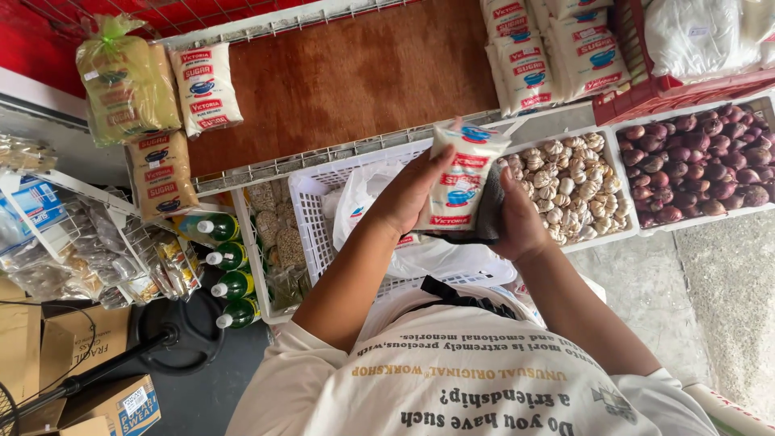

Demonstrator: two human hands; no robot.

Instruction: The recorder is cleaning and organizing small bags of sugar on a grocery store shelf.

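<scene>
Hands grip a sugar packet [466, 179]: left hand [412, 194] clasping it, right hand [517, 222] clamped behind, fingers hidden.

Glossy plastic sugar packet [462, 179], dark cloth [489, 211], white plastic crate [311, 211], brown wood-look shelf [339, 77].

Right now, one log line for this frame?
left hand: holds white packet | right hand: dark cloth against packet | below: white basket | right: garlic tray

Four green bottles [228, 270]; two produce trays [701, 161].
</scene>
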